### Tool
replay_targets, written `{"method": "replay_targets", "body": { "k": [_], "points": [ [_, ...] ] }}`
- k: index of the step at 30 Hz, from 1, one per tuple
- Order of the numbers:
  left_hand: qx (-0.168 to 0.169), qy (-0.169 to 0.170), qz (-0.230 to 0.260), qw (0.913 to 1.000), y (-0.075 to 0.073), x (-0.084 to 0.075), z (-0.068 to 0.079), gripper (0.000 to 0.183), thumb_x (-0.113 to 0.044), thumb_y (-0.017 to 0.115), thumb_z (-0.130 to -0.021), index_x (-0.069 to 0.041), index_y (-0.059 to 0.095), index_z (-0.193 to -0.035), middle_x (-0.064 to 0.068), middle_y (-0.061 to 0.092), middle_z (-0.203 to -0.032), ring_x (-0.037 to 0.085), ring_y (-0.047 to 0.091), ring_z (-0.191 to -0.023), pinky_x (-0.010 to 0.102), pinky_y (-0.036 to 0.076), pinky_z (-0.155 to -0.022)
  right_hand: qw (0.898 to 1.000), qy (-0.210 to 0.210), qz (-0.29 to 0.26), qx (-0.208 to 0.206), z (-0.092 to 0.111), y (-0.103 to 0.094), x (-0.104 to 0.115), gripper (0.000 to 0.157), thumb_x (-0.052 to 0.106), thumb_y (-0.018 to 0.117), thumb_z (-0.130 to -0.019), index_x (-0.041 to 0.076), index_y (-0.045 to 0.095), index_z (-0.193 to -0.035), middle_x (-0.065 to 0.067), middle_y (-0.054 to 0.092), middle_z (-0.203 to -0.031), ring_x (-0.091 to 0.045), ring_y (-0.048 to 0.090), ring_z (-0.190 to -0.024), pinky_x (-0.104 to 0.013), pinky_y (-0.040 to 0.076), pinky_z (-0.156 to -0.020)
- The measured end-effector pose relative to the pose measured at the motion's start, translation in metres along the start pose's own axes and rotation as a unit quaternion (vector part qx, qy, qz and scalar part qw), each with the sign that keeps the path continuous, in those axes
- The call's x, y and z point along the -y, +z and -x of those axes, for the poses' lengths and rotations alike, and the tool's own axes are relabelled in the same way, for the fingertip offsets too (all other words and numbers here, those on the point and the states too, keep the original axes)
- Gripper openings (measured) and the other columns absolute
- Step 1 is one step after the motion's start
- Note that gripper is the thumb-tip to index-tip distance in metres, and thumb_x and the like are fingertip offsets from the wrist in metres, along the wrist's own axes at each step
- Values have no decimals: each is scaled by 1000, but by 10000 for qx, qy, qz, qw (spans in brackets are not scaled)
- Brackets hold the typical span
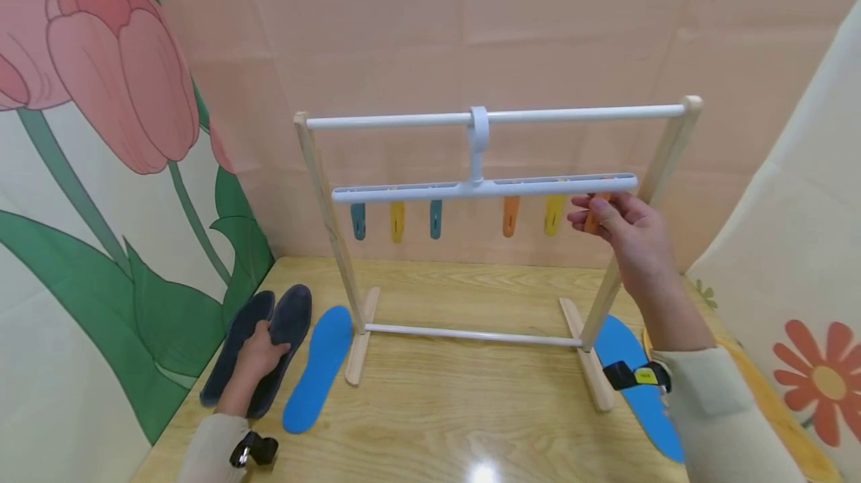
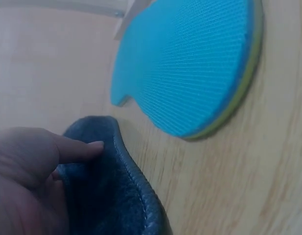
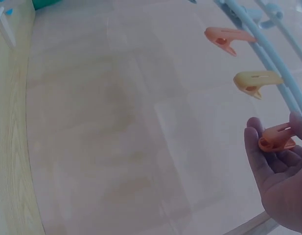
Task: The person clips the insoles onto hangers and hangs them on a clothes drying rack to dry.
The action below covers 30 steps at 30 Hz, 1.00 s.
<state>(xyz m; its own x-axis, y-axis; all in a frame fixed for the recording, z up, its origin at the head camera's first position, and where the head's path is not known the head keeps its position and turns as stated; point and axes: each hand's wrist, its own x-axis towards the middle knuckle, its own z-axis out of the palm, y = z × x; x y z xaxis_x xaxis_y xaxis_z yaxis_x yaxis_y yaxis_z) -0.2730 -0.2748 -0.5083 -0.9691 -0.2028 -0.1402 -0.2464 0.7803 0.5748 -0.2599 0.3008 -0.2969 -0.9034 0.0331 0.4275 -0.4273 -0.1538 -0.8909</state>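
Note:
My right hand [image 1: 637, 235] pinches an orange clip [image 3: 277, 138] between thumb and fingers, just under the right end of a pale blue hanger [image 1: 417, 191]. Other clips hang along that bar: a yellow one [image 1: 554, 215] and an orange one [image 1: 511, 216] on the right half, two teal and one yellow on the left. Low on the left, my left hand [image 1: 255, 357] grips a dark fuzzy insole [image 1: 291, 315], thumb on its top; the fingers are partly hidden. Beside it lies a second dark insole [image 1: 232, 352].
A wooden stand [image 1: 326, 221] with a white top rod [image 1: 390, 121] carries the hanger by its hook. One blue insole [image 1: 319, 371] lies left of the stand, another [image 1: 649, 412] at its right foot, partly behind my right forearm. Something orange-yellow [image 1: 767, 386] lies along the right edge.

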Motion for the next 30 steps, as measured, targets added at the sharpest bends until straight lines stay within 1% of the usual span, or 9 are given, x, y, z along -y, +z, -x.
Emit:
{"method": "replay_targets", "body": {
  "k": [5,10,15,18,25,30],
  "points": [
    [6,164,37,9999,-3,-1,2,60,-11,55,-101,15,24,-144,46,38,-141,62,45,-123,66,44,-98,9996,-178,-11,-203,0,3,0,38,19,68,-96,-4,62,-126,-8,74,-110,-18,74,-91,-26,57,-86],
    [-98,372,-5,9993,-8,-5,6,56,-10,53,-102,16,26,-143,47,43,-136,62,49,-118,66,45,-93,9989,-155,120,-426,1,6,2,40,21,70,-95,-3,64,-126,-10,74,-112,-18,74,-93,-25,56,-86],
    [-174,486,-81,9986,-12,-10,10,58,-11,53,-102,16,26,-145,45,40,-140,62,46,-122,67,43,-96,9977,-56,306,-607,2,10,1,41,24,70,-95,-1,65,-127,-11,73,-115,-18,74,-98,-24,55,-88],
    [-192,530,-121,9983,-14,-14,13,59,-12,53,-102,16,26,-147,45,39,-142,63,45,-124,68,42,-98,9965,-12,464,-695,3,11,1,41,25,70,-95,1,65,-128,-10,73,-115,-18,73,-99,-22,55,-87],
    [-300,524,-170,9980,-17,-20,21,58,-12,54,-102,15,28,-146,44,41,-141,62,44,-124,69,41,-100,9960,-64,495,-735,3,11,1,39,23,70,-95,0,67,-127,-7,75,-110,-16,73,-98,-19,57,-82],
    [-407,632,-186,9970,-20,-26,28,58,-13,54,-101,15,29,-145,44,43,-139,62,46,-122,69,42,-98,9964,-191,461,-688,4,11,3,35,19,69,-96,-3,66,-122,-8,74,-109,-17,72,-99,-19,57,-81]
  ]
}}
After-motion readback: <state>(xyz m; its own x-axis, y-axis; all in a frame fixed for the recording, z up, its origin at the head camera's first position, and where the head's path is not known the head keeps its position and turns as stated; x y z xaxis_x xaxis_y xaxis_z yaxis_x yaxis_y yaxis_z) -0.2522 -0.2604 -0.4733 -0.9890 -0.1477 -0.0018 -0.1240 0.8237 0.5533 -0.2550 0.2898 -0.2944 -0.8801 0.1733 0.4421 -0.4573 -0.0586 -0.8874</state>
